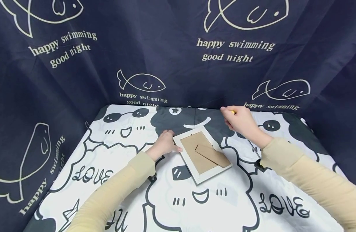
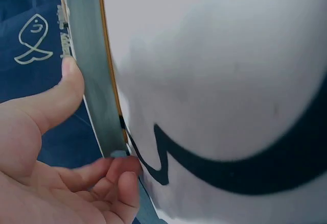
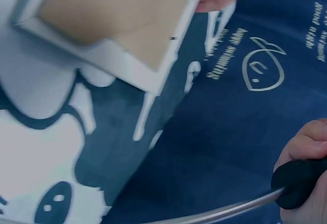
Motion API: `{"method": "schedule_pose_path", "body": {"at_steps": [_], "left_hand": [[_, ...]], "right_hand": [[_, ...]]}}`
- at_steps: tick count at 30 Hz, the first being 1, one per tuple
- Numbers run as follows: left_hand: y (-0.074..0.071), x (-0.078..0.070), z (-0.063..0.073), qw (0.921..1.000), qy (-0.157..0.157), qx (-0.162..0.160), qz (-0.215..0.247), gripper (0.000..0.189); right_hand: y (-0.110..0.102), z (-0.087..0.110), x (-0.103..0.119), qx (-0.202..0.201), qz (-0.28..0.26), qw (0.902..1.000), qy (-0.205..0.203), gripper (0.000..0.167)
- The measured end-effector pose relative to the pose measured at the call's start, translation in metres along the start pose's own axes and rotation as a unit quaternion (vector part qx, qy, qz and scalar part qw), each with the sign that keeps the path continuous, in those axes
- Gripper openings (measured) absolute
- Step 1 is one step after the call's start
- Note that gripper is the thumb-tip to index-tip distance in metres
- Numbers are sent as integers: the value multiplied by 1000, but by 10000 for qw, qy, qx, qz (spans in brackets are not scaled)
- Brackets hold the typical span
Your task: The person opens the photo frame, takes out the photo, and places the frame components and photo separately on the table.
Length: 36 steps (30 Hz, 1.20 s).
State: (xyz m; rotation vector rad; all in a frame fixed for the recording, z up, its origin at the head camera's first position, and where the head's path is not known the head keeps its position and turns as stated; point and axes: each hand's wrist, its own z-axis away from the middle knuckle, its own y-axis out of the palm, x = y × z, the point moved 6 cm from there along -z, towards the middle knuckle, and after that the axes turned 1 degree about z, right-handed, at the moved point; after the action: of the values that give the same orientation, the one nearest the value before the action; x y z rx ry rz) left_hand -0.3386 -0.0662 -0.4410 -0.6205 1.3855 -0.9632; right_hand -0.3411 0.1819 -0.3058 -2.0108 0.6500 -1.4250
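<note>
A white photo frame (image 1: 185, 158) shows its back in the head view, with a brown backing board (image 1: 196, 161) and a slanted brown stand leg (image 1: 214, 155). My left hand (image 1: 164, 143) grips the frame's left edge, thumb along the near side; the left wrist view shows the fingers curled at the frame's side (image 2: 94, 66). To the right and farther back, my right hand (image 1: 241, 120) holds a screwdriver in its fist. The screwdriver's dark handle (image 3: 294, 185) and bent-looking metal shaft (image 3: 235, 209) appear in the right wrist view. That shaft points away from the frame.
A white and dark cartoon-print cloth (image 1: 201, 212) covers the table under the frame. Behind it and at the sides hangs a navy curtain (image 1: 178, 42) with fish drawings and lettering. A dark wrist strap (image 1: 259, 165) shows at my right sleeve.
</note>
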Motion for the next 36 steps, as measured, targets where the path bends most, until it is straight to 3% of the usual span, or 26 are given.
{"method": "schedule_pose_path", "body": {"at_steps": [7, 12, 16, 18, 23, 28, 30, 36], "left_hand": [[3, 4, 8, 9976, -163, 71, 673, 85], [8, 8, 16, 9882, -293, 318, 1467, 88], [14, 8, 24, 9668, -554, 641, 2410, 89], [16, 7, 27, 9546, -636, 799, 2798, 79], [26, 7, 36, 9272, -913, 1137, 3450, 63], [40, 2, 49, 8860, -1103, 1536, 4233, 48], [43, 0, 52, 8770, -1079, 1591, 4404, 42], [48, -4, 55, 8639, -1077, 1646, 4637, 27]], "right_hand": [[18, 11, -31, 213, 472, 9986, 46, 34], [32, 22, -57, 625, 656, 9951, 392, 26], [42, 31, -73, 902, 817, 9911, 531, 14], [47, 36, -79, 1025, 915, 9890, 548, 10], [59, 46, -90, 1282, 942, 9860, 493, 8], [70, 54, -97, 1350, 1048, 9850, 245, 6], [73, 57, -99, 1385, 1153, 9836, 123, 7], [76, 61, -102, 1501, 1258, 9806, 76, 17]]}}
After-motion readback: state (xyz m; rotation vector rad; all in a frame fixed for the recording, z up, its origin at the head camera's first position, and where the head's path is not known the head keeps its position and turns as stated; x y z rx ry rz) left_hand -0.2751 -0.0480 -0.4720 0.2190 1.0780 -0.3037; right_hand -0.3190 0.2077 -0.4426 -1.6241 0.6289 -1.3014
